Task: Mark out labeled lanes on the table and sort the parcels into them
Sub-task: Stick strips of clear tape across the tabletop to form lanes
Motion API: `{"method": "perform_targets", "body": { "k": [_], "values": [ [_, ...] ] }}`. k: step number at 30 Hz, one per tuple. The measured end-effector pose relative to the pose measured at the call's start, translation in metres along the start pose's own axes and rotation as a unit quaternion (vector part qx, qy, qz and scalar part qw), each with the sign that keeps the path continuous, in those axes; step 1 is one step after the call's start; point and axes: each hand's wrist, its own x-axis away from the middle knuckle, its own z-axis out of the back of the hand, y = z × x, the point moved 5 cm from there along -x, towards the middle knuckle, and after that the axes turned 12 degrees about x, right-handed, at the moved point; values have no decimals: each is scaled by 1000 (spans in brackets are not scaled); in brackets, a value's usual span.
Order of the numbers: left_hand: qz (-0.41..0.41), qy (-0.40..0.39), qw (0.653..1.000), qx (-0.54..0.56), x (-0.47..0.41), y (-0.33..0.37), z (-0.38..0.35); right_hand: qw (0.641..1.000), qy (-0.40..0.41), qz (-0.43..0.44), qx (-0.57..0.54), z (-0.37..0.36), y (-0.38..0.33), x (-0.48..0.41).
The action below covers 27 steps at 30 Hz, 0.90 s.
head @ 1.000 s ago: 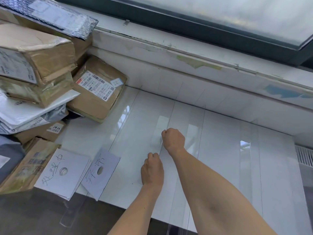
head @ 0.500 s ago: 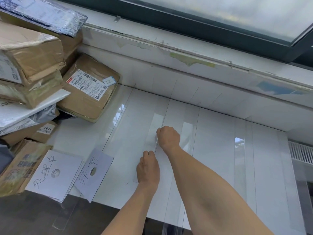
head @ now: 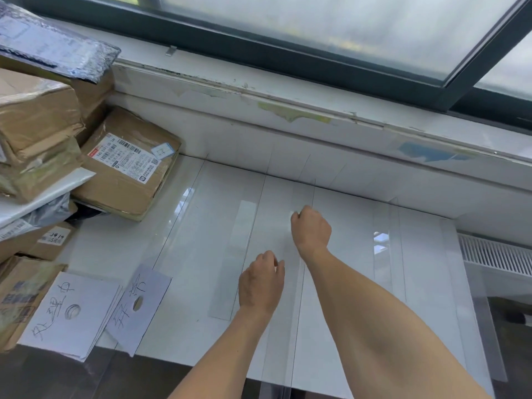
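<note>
From the head camera, a person is stretching both bare arms over a shiny white worktop point(head: 201, 240) that is sitting under a big window with a dark frame point(head: 316, 64). The right hand point(head: 312, 228) is reaching farther out. Its fingers are curling into a tight fist and pinching the far part of a long clear tape strip point(head: 285, 326), which is lying flat down the middle of the worktop. The left hand point(head: 260, 282) is sitting nearer to the person, just beside the right wrist. Its fingers are bending down onto the left edge of the same strip, and I cannot tell if they are pinching it or only pressing on it. A second clear tape strip point(head: 239, 254) is lying just left of the hands, and a third clear tape strip point(head: 385, 254) is lying well off to the right. All of them are running from the wall side toward the person. Two white paper sheets with black hand-drawn writing and a round hole point(head: 72, 312) point(head: 138, 306) are lying at the near left corner, touching each other. A heap of brown cardboard parcels point(head: 37, 119) is piling up at the left end, well apart from the hands. One brown parcel with a white printed label point(head: 123, 174) is leaning on the heap, and a silver bubble bag point(head: 51, 47) is lying on top. A white ribbed heater point(head: 495, 254) is showing at the far right.
</note>
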Motion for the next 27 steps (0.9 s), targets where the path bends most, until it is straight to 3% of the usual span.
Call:
{"method": "perform_targets", "body": {
  "k": [5, 12, 27],
  "values": [
    [43, -96, 994, 43, 13, 28, -49, 998, -60, -38, 2, -13, 38, -4],
    [70, -89, 994, 10, 22, 36, -75, 994, -103, -20, -1, -24, 47, 7],
    [71, -102, 992, 24, 31, 74, -103, 994, -102, -28, 12, -17, 93, -1]
  ]
}}
